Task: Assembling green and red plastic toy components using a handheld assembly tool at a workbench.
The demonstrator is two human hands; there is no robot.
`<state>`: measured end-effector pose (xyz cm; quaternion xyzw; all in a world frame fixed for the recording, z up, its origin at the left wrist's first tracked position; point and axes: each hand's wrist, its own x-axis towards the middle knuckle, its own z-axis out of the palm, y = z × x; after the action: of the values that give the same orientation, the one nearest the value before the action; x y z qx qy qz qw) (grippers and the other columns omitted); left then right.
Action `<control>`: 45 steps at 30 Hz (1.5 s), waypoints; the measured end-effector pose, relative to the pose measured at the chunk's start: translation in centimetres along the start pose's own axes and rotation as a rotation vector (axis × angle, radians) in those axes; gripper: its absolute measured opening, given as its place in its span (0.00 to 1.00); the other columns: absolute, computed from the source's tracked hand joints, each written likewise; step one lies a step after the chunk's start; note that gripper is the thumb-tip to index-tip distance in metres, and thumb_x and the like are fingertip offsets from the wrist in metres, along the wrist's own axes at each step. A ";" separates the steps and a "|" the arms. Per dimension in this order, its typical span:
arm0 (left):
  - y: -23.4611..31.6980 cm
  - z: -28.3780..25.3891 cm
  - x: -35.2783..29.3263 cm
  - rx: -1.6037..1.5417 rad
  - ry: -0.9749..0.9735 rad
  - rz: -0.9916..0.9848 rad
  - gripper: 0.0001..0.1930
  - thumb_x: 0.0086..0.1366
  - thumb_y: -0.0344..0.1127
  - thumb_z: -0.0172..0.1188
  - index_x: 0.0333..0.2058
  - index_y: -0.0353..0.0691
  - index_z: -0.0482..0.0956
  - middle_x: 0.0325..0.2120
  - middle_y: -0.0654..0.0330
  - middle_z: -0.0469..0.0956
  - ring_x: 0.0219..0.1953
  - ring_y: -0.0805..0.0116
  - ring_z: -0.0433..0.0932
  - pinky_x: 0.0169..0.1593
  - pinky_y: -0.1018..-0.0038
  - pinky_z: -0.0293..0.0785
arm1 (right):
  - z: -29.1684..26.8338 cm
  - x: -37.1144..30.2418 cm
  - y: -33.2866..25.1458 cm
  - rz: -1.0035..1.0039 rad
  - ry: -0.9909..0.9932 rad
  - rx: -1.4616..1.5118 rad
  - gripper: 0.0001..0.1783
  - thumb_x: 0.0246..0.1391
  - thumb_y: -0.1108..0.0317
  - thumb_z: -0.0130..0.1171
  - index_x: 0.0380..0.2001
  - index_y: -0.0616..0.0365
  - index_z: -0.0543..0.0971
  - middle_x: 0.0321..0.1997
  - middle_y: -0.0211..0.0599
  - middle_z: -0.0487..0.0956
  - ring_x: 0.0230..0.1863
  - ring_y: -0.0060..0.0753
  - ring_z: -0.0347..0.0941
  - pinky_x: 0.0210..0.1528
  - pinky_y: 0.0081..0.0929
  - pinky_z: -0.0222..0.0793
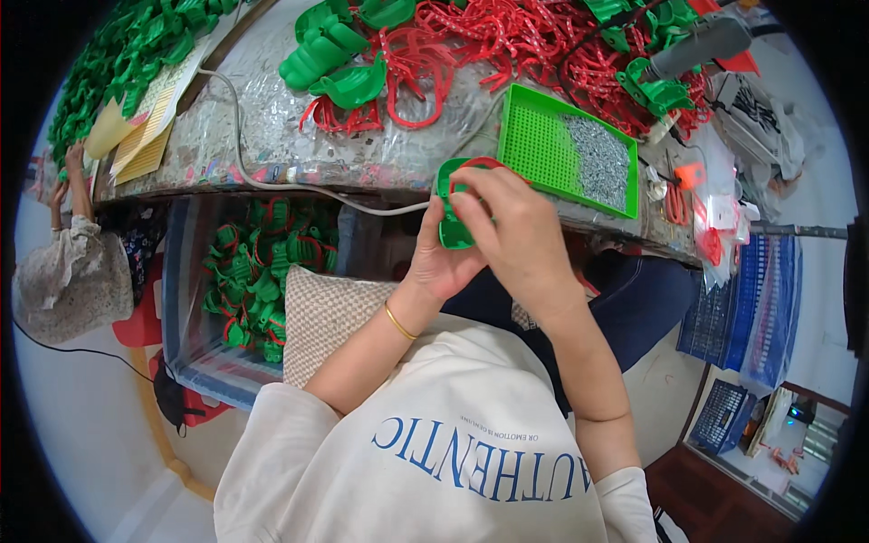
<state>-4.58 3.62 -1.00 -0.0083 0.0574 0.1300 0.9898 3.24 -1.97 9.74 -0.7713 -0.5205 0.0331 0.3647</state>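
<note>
A green moulded plastic piece (457, 237) with a red strap (480, 164) along its far edge is held up in front of me, just off the table's near edge. My left hand (439, 264) is closed around its left and near side, thumb along the rim. Curled over the piece from the right, my right hand (523, 231) has its fingertips pinched together inside it. What those fingertips hold, if anything, is hidden. Just beyond my right hand, a bright green tray (540, 149) with a gridded floor contains a heap of small silvery metal parts (599, 158).
Red straps (489, 41) and loose green pieces (353, 86) are piled across the worktable (290, 149). A grey cable (237, 136) crosses it; a grey handheld tool (701, 47) is at right. A bin of strapped green pieces (262, 271) stands lower left. Another person's hand (76, 163) works far left.
</note>
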 end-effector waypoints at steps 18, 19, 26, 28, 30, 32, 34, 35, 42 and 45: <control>-2.6 3.9 -0.5 0.313 -0.176 -0.187 0.43 0.56 0.62 0.58 0.62 0.43 0.56 0.57 0.51 0.65 0.59 0.55 0.66 0.61 0.54 0.62 | -9.0 -1.9 3.8 0.251 -0.080 -0.116 0.08 0.51 0.71 0.57 0.35 0.63 0.78 0.32 0.38 0.75 0.28 0.29 0.73 0.34 0.25 0.68; -2.7 3.8 -0.4 0.307 -0.216 -0.192 0.41 0.57 0.58 0.61 0.62 0.43 0.57 0.57 0.51 0.65 0.59 0.58 0.66 0.61 0.55 0.64 | -9.4 -1.9 3.7 0.248 -0.086 -0.135 0.09 0.51 0.71 0.57 0.35 0.63 0.78 0.31 0.36 0.76 0.29 0.27 0.73 0.34 0.24 0.68; -3.3 5.3 0.4 0.486 -0.191 -0.104 0.42 0.55 0.55 0.64 0.63 0.48 0.53 0.57 0.56 0.65 0.58 0.60 0.67 0.59 0.56 0.66 | -10.7 -3.4 5.2 0.485 0.024 0.332 0.08 0.54 0.70 0.59 0.35 0.63 0.78 0.29 0.25 0.78 0.30 0.13 0.71 0.34 0.14 0.67; -3.7 5.7 0.5 0.498 -0.151 -0.055 0.43 0.54 0.53 0.66 0.62 0.49 0.53 0.57 0.59 0.65 0.57 0.61 0.68 0.58 0.57 0.68 | -10.4 -4.0 6.0 0.553 0.005 0.510 0.08 0.54 0.70 0.59 0.35 0.63 0.77 0.29 0.25 0.77 0.30 0.12 0.71 0.34 0.13 0.67; -4.0 5.9 0.8 0.488 -0.147 -0.057 0.43 0.53 0.53 0.67 0.62 0.49 0.53 0.56 0.59 0.65 0.57 0.61 0.68 0.57 0.57 0.68 | -10.1 -4.3 6.4 0.566 0.004 0.586 0.08 0.55 0.70 0.59 0.35 0.63 0.77 0.29 0.26 0.77 0.30 0.12 0.71 0.34 0.12 0.67; -4.2 6.2 1.1 0.478 -0.141 -0.059 0.43 0.52 0.52 0.68 0.62 0.49 0.54 0.56 0.60 0.65 0.57 0.61 0.68 0.57 0.58 0.69 | -10.2 -4.4 6.7 0.581 0.012 0.612 0.08 0.55 0.70 0.59 0.35 0.63 0.77 0.29 0.25 0.77 0.30 0.12 0.71 0.33 0.12 0.67; -4.4 6.9 1.4 0.497 -0.113 -0.066 0.44 0.51 0.52 0.69 0.62 0.49 0.54 0.56 0.60 0.65 0.56 0.62 0.69 0.57 0.58 0.69 | -10.2 -4.3 7.1 0.602 0.026 0.637 0.08 0.55 0.70 0.59 0.35 0.63 0.77 0.29 0.25 0.77 0.30 0.12 0.71 0.33 0.12 0.66; -4.4 7.1 1.7 0.498 -0.108 -0.073 0.44 0.51 0.52 0.69 0.62 0.49 0.54 0.56 0.60 0.65 0.56 0.62 0.69 0.57 0.58 0.69 | -10.3 -4.2 7.2 0.613 0.035 0.633 0.08 0.55 0.70 0.59 0.35 0.63 0.77 0.29 0.25 0.77 0.30 0.12 0.71 0.33 0.12 0.66; -4.6 6.6 3.2 0.503 -0.083 -0.101 0.44 0.49 0.49 0.71 0.61 0.47 0.56 0.55 0.59 0.66 0.54 0.63 0.70 0.54 0.61 0.71 | -10.7 -4.6 8.9 0.610 0.056 0.655 0.08 0.55 0.71 0.59 0.36 0.64 0.77 0.30 0.26 0.78 0.30 0.12 0.71 0.34 0.12 0.66; -4.7 6.4 3.8 0.495 -0.083 -0.111 0.45 0.50 0.48 0.71 0.61 0.47 0.55 0.54 0.59 0.66 0.54 0.63 0.70 0.52 0.62 0.73 | -10.6 -4.5 9.5 0.639 0.047 0.633 0.07 0.55 0.71 0.59 0.36 0.64 0.77 0.30 0.26 0.77 0.30 0.12 0.71 0.34 0.12 0.66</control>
<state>1.03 0.22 4.95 0.2364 0.0464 0.0580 0.9688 13.19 -13.15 10.34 -0.7444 -0.2119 0.2840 0.5659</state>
